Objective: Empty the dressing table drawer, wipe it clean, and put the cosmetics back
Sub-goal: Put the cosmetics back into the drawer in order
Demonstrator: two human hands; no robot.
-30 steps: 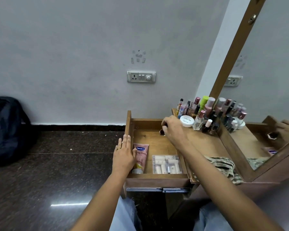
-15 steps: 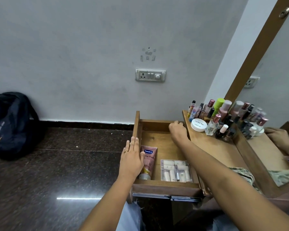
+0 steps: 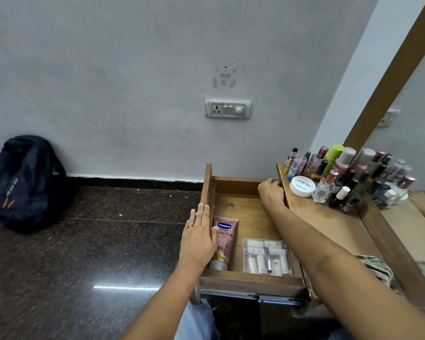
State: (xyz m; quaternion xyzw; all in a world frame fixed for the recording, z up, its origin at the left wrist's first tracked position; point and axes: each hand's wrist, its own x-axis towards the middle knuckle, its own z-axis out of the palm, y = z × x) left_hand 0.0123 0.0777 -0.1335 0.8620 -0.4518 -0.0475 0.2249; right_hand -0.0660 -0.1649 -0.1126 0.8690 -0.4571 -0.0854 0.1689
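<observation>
- The drawer (image 3: 250,282) stands pulled out in front of me; its front board is the part nearest my body.
- Just behind that board, a clear plastic case (image 3: 266,257) of small white containers lies flat on the drawer floor, right of centre.
- A pink Vaseline tube (image 3: 223,241) lies flat beside the case, on the left, cap toward me.
- My left hand (image 3: 198,239) rests flat on the drawer's left wall, fingers straight and together, gripping nothing. A ring shows on one finger. The palm edge overlaps the tube's left side.
- My right forearm crosses over the drawer's right wall, above the case.
- My right hand (image 3: 271,192) sits at the drawer's far right corner, fingers curled down. I cannot tell whether anything is enclosed in them.
- On the tabletop (image 3: 329,224) beyond, bottles (image 3: 329,168) stand clustered near the mirror (image 3: 417,168), with a white round tub (image 3: 302,185) in front.
- A patterned cloth (image 3: 375,266) lies on the tabletop's near end.
- A dark backpack (image 3: 27,180) leans against the far wall at left.
</observation>
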